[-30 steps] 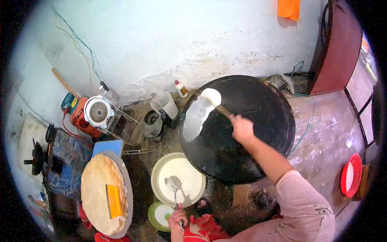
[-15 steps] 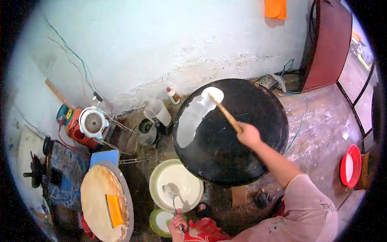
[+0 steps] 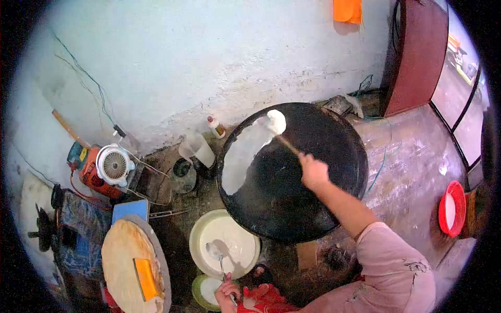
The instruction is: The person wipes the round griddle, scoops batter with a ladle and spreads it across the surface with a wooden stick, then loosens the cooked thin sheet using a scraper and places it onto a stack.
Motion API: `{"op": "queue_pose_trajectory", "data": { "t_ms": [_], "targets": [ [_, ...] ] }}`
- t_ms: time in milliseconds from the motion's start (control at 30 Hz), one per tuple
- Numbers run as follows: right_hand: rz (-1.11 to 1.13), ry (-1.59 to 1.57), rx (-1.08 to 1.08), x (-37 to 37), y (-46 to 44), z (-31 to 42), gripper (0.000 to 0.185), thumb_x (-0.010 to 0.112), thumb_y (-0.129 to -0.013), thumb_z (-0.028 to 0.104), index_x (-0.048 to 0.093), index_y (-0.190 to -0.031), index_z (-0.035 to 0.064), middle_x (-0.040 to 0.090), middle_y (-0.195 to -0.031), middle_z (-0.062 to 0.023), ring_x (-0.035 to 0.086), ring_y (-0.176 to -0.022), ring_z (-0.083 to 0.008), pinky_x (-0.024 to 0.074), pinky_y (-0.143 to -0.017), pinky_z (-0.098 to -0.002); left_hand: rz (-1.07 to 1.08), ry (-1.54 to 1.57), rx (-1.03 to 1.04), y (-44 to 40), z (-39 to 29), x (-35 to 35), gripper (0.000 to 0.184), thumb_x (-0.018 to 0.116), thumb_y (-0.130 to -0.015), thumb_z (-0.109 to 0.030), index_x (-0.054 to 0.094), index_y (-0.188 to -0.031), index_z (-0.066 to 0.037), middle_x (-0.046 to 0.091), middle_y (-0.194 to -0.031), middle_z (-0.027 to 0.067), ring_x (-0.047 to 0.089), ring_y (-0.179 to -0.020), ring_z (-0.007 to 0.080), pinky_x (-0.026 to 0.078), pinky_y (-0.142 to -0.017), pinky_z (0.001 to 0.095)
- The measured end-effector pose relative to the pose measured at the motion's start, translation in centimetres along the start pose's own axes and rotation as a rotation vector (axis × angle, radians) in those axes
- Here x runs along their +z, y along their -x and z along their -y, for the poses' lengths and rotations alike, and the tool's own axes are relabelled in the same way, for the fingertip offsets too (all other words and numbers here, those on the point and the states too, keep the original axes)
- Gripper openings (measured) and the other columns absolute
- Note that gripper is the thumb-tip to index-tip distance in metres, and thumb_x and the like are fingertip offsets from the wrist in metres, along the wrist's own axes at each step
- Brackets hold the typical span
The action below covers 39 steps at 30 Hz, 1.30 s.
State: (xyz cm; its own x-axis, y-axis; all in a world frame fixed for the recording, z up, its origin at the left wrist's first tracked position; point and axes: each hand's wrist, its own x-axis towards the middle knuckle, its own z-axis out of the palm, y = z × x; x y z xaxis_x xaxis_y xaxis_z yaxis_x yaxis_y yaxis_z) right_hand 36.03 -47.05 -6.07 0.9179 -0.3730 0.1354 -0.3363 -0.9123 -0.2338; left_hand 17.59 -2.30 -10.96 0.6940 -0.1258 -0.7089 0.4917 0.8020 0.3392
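The stained floor carries a bottle; a pale bowl; a red basin.

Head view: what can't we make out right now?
All in the head view:
Wooden-handled tool, far end: blurred against the white batter.
Green bowl, lower right side: behind the left hand.
Griddle, underside: hidden by its own top.
Bottle, label text: too small.
Flatbread stack, near end: cut by the bottom edge.
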Motion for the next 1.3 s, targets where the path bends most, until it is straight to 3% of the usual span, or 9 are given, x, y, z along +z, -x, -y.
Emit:
{"op": "queue_pose_trajectory", "data": {
  "t_ms": [167,233,333,533,633,800,1100,1233,1300],
  "targets": [
    [-0.085,-0.207,0.192,-0.7,2.1,-0.4,0.049,0.052,-0.072,0.007,0.044,-0.12,0.0086,0.055,-0.094,-0.0151,0.06,-0.077,-0.0347,0.0489,-0.067,-0.0447,0.03,0.405,-0.1,-1.3,-0.5,-2.8,0.018,0.031,-0.082,-0.004,0.043,-0.069,-0.007,0.041,-0.059,0.0017,0.04,-0.051,0.0129,0.037,-0.044,0.0208],
    [-0.007,-0.274,0.057,-1.4,2.0,2.8,0.045,0.049,-0.075,0.01,0.043,-0.119,0.0054,0.054,-0.094,-0.0162,0.06,-0.077,-0.0349,0.0491,-0.066,-0.0456,0.238,0.352,-0.134,-0.2,-0.2,-1.6,0.019,0.031,-0.083,-0.005,0.043,-0.068,-0.006,0.041,-0.059,0.0018,0.039,-0.05,0.0135,0.036,-0.044,0.0207],
    [-0.094,0.155,0.015,1.7,-3.6,1.5,0.037,0.041,-0.085,0.012,0.041,-0.121,0.003,0.058,-0.09,-0.0119,0.063,-0.069,-0.0262,0.0516,-0.056,-0.0358,0.0,0.298,-0.084,1.1,-0.1,1.1,0.019,0.031,-0.082,-0.004,0.04,-0.065,-0.008,0.039,-0.059,0.0013,0.037,-0.048,0.0138,0.032,-0.043,0.0209],
    [0.041,-0.064,0.182,-0.6,5.4,0.1,0.064,0.053,-0.071,0.01,0.03,-0.129,0.0018,0.052,-0.096,-0.0167,0.062,-0.072,-0.0308,0.0511,-0.061,-0.04,-0.012,0.199,-0.097,0.7,-0.8,0.5,0.018,0.033,-0.083,-0.004,0.04,-0.067,-0.009,0.037,-0.059,-0.0008,0.035,-0.047,0.0126,0.032,-0.044,0.0214],
    [-0.002,0.035,-0.13,0.8,5.8,0.6,0.054,0.05,-0.074,0.009,0.036,-0.127,0.0039,0.052,-0.095,-0.0153,0.062,-0.071,-0.03,0.051,-0.06,-0.0403,0.021,0.329,-0.129,-0.2,-0.8,-0.6,0.017,0.034,-0.086,-0.007,0.04,-0.07,-0.009,0.037,-0.059,-0.0017,0.034,-0.047,0.0116,0.033,-0.045,0.022],
    [-0.012,-0.003,0.196,-3.3,3.3,-4.2,0.057,0.053,-0.073,0.009,0.037,-0.127,0.0049,0.053,-0.095,-0.0149,0.061,-0.074,-0.0327,0.0502,-0.061,-0.041,-0.12,-0.101,0.083,0.4,-0.7,-0.7,0.023,0.03,-0.09,-0.011,0.04,-0.069,-0.009,0.04,-0.06,0.0003,0.037,-0.051,0.0124,0.034,-0.049,0.0214],
    [0.014,0.222,0.161,-0.2,-2.4,-4.6,0.048,0.05,-0.079,0.012,0.038,-0.124,0.0004,0.054,-0.096,-0.0146,0.063,-0.073,-0.0279,0.0516,-0.059,-0.0363,0.036,0.185,-0.047,1.2,-0.5,0.6,0.024,0.032,-0.089,-0.009,0.037,-0.065,-0.01,0.039,-0.06,-0.0002,0.036,-0.051,0.012,0.034,-0.046,0.022],
    [0.106,-0.109,0.304,-6.2,5.4,-7.2,0.043,0.049,-0.083,0.016,0.039,-0.121,0.0012,0.056,-0.102,-0.0186,0.06,-0.089,-0.0337,0.0502,-0.074,-0.0385,0.025,0.171,-0.032,1.4,-1.4,0.7,0.025,0.033,-0.089,-0.008,0.037,-0.064,-0.01,0.038,-0.059,-0.0006,0.036,-0.05,0.0117,0.033,-0.046,0.0219],
    [0.031,-0.43,0.099,-3.7,7.5,-11.8,0.039,0.047,-0.086,0.016,0.043,-0.123,0.0017,0.06,-0.098,-0.0178,0.06,-0.088,-0.0304,0.0474,-0.079,-0.0361,0.013,0.168,-0.019,1.9,-1.9,1.1,0.025,0.033,-0.089,-0.008,0.037,-0.064,-0.01,0.038,-0.059,-0.0007,0.035,-0.05,0.0115,0.033,-0.046,0.0219]
  ]
}}
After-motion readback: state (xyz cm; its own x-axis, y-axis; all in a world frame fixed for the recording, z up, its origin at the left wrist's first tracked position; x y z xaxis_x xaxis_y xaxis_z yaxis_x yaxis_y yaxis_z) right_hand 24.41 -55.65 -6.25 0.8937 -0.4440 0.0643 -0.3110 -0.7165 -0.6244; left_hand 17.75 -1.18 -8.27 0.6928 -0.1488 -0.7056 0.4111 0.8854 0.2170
